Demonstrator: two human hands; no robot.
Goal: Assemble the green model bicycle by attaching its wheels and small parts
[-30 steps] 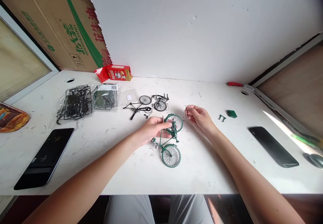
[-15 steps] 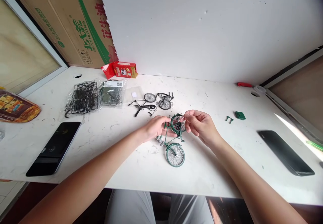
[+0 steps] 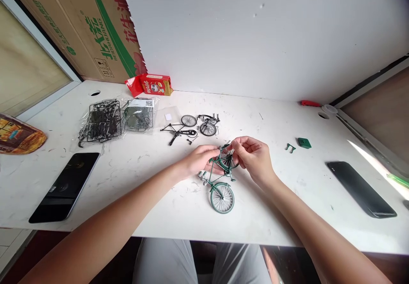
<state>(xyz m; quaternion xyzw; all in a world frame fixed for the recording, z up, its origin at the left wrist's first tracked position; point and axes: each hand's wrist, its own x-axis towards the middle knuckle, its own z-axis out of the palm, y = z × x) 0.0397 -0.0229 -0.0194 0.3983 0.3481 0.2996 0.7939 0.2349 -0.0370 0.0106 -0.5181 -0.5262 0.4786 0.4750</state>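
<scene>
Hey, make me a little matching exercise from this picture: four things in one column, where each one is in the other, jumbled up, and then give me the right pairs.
Things
1. Green bicycle
2. Red box
3. Green block
4. Clear bags

Places
A. On the desk, to the right of the right hand
B. Beyond the phone on the left, with dark parts inside
C. Held by the left hand
D. At the back, by the foot of the white wall

Right pairs: 1-C, 2-D, 3-A, 4-B
</scene>
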